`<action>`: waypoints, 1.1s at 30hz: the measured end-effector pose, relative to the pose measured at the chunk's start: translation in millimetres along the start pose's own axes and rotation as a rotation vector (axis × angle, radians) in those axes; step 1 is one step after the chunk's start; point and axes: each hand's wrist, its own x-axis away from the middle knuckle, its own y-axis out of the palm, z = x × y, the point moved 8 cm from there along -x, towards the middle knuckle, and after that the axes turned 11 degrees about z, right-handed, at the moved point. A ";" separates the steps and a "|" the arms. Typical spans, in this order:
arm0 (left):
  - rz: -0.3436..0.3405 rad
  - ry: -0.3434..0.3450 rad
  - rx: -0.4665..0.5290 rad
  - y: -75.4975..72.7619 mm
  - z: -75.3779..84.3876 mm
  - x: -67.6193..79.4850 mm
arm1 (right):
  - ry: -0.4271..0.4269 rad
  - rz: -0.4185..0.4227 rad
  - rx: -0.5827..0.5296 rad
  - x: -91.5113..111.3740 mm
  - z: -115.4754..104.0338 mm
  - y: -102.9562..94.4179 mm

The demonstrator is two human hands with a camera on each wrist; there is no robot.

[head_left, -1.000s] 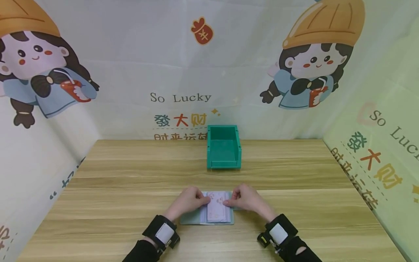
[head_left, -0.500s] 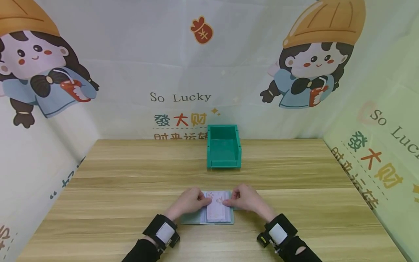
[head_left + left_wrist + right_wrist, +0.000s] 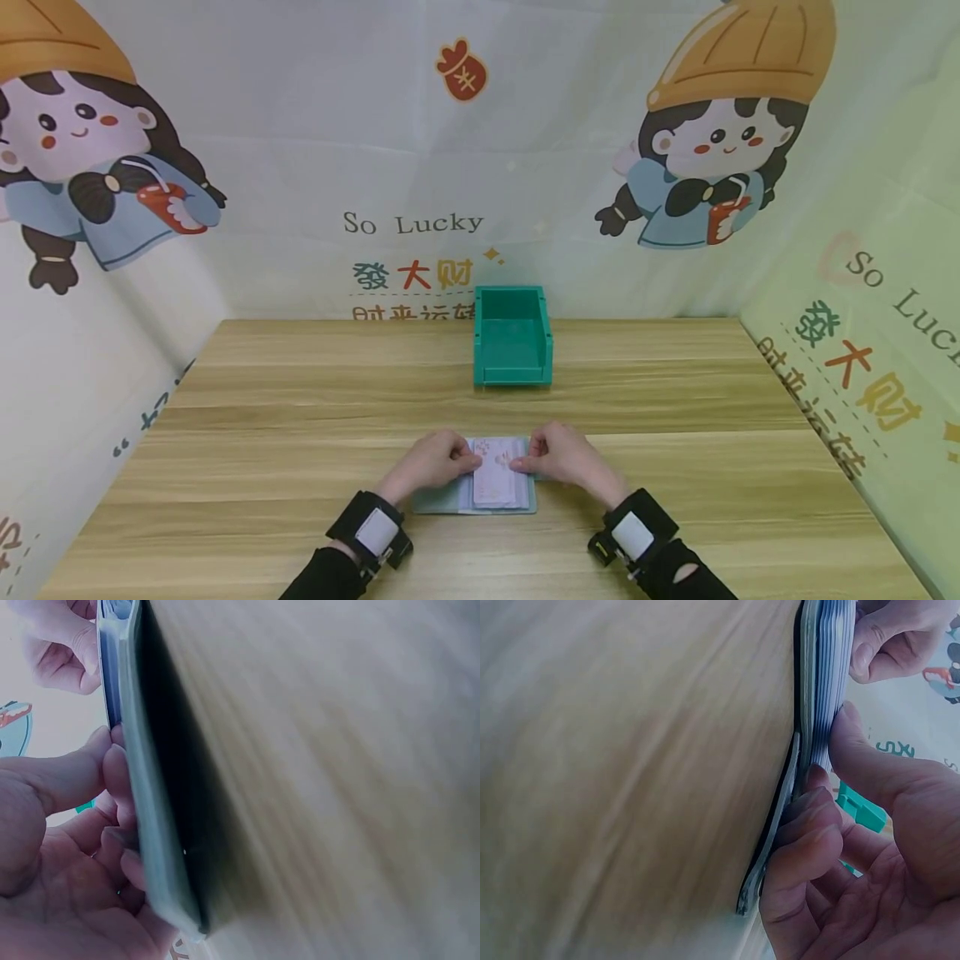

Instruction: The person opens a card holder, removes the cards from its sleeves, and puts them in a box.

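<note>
Two hands, left [image 3: 429, 461] and right [image 3: 564, 456], pinch an open notebook [image 3: 495, 490] midway between the counter's [image 3: 300, 400] side edges; wrist views alone show its pages [image 3: 832, 675] side-on. A green bin [image 3: 513, 376] stands near the back edge.

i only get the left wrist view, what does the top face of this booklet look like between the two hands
Observer: In the head view, the booklet shows a pale pink page with small reddish prints toward its far end, between the left hand and the right hand.
Operator: ok got it, and what stands further back past it
Observer: The head view shows an open-topped green bin near the back edge of the wooden table; your view gives only a scrap of green behind the fingers.
</note>
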 end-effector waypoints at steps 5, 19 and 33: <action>0.000 0.001 0.008 0.0 -1.4 -0.3 | 0.009 -0.003 0.004 1.1 -0.7 0.3; -0.008 -0.008 0.035 -0.9 -1.7 0.0 | 0.040 -0.006 0.021 0.5 1.2 1.2; -0.036 -0.018 0.059 -0.7 -4.9 -0.9 | 0.030 -0.007 0.018 0.2 2.4 0.9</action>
